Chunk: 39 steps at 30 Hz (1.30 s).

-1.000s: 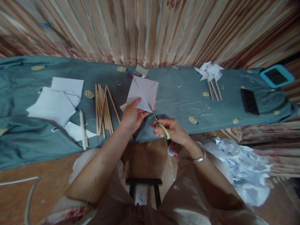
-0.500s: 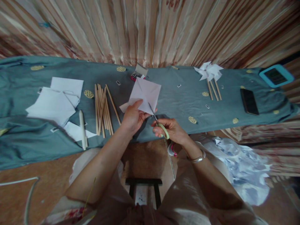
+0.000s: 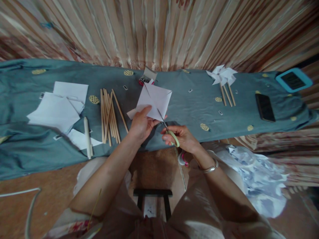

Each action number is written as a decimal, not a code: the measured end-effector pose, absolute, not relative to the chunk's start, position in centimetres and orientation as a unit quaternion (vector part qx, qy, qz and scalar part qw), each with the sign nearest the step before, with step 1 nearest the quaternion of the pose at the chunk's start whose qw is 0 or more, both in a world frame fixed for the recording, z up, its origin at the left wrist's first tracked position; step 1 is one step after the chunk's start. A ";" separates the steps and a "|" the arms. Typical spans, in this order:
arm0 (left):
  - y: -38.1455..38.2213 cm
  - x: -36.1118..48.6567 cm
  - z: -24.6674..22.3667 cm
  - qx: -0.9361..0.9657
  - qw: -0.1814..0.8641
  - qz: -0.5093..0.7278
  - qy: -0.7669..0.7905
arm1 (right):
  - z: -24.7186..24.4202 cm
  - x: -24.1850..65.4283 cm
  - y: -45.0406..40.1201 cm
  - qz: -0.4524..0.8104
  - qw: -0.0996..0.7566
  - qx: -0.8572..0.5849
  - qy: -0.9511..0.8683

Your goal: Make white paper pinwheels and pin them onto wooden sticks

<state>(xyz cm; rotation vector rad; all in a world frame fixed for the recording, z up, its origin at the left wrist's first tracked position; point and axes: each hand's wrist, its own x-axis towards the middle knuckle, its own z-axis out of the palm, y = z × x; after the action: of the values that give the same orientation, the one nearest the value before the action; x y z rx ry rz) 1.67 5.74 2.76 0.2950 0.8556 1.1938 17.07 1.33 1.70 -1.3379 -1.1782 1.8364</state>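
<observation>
A square of white paper (image 3: 157, 96) is pinched at its near left edge by my left hand (image 3: 143, 124), thumb on top and fingers beneath. Slits run inward from some of its corners. My right hand (image 3: 181, 136) is closed around the pale green handles of a pair of scissors (image 3: 173, 137). The blades lie at the paper's near right corner, pointing toward its middle. Just beyond the paper stands a small open box of pins (image 3: 145, 79), partly covered by it. Left of my left hand lie several wooden sticks (image 3: 109, 116).
White paper sheets (image 3: 57, 109) and a white pen-like tool (image 3: 87, 137) lie at left. Paper pinwheels (image 3: 222, 75) on sticks, a black phone (image 3: 265, 108) and a blue-framed device (image 3: 294, 80) are at right. A bag of white scraps (image 3: 261, 182) sits below the table's right side.
The slit at the paper's far right corner looks a little more visible as the paper tilts slightly. Both hands keep nearly the same place and grip.
</observation>
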 end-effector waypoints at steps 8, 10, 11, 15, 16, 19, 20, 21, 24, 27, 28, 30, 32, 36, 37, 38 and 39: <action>5.5 1.8 3.0 0.139 0.741 0.530 0.388 | 1.6 17.3 1.3 0.680 0.283 -0.490 -0.466; 5.4 1.9 3.1 0.137 0.741 0.528 0.393 | 1.6 17.4 1.3 0.680 0.282 -0.489 -0.468; 5.4 1.9 3.1 0.135 0.740 0.526 0.396 | 1.6 17.4 1.3 0.680 0.282 -0.488 -0.470; 5.3 2.0 3.1 0.127 0.738 0.524 0.406 | 1.5 17.4 1.3 0.675 0.285 -0.483 -0.479; 5.3 2.0 3.1 0.125 0.737 0.525 0.407 | 1.5 17.4 1.3 0.675 0.287 -0.484 -0.478; 5.2 2.0 3.0 0.126 0.736 0.525 0.408 | 1.6 17.3 1.3 0.676 0.291 -0.489 -0.469; 5.2 1.9 3.0 0.129 0.736 0.524 0.408 | 1.6 17.3 1.3 0.676 0.291 -0.490 -0.467; 5.2 1.9 3.0 0.131 0.737 0.524 0.407 | 1.7 17.3 1.3 0.676 0.290 -0.492 -0.466; 5.2 1.9 3.1 0.139 0.738 0.522 0.405 | 1.8 17.2 1.3 0.676 0.292 -0.497 -0.460; 5.2 1.9 3.2 0.141 0.738 0.520 0.408 | 1.7 17.1 1.3 0.679 0.300 -0.500 -0.446; 5.2 1.9 3.2 0.139 0.738 0.519 0.409 | 1.7 17.1 1.3 0.681 0.301 -0.500 -0.443; 5.2 1.9 3.1 0.135 0.738 0.519 0.409 | 1.5 17.1 1.3 0.682 0.300 -0.502 -0.439; 5.2 2.0 3.0 0.135 0.739 0.522 0.404 | 1.4 17.2 1.3 0.682 0.298 -0.503 -0.440; 5.2 2.0 2.9 0.135 0.742 0.522 0.400 | 1.2 17.3 1.3 0.679 0.298 -0.502 -0.446; 5.2 2.0 2.9 0.134 0.742 0.521 0.400 | 1.2 17.3 1.3 0.677 0.299 -0.501 -0.449; 5.2 1.9 2.9 0.133 0.742 0.520 0.401 | 1.1 17.3 1.3 0.674 0.300 -0.500 -0.453; 5.2 1.9 3.0 0.134 0.742 0.521 0.400 | 1.1 17.3 1.3 0.673 0.301 -0.499 -0.457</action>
<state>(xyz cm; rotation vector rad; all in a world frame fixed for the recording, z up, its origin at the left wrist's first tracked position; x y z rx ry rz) 1.94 5.18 2.96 0.2937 0.8765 1.1412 17.29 1.30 1.15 -1.3240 -1.2115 1.7847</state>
